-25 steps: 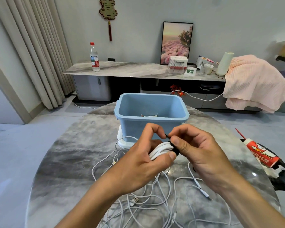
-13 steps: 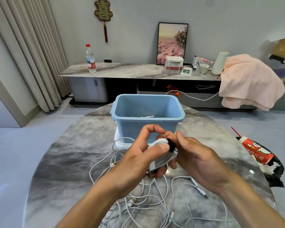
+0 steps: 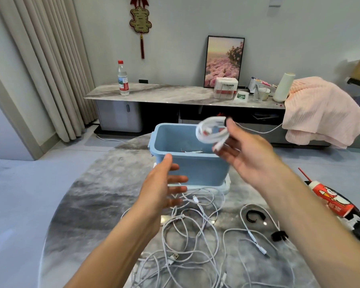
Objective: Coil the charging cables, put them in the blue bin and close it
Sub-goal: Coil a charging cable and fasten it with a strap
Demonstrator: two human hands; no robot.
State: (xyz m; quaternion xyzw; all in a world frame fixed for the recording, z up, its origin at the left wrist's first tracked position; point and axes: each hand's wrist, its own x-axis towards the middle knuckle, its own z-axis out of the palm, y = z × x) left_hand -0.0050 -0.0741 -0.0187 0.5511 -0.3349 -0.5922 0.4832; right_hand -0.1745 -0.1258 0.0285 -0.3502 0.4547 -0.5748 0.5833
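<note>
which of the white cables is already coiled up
The coiled cable above the blue bin, at the right hand fingertips. The loose cables lie tangled on the table.

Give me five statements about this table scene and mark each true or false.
1. The blue bin is open, with no lid on it. True.
2. Both hands grip the coiled white cable. False: the left hand and right hand are open, and the coil is above the bin beyond the right fingertips.
3. Loose white cables lie on the marble table. True.
4. The water bottle stands on that table. False: it stands on the sideboard.
5. The pink blanket is inside the bin. False: it drapes over the sideboard.
</note>
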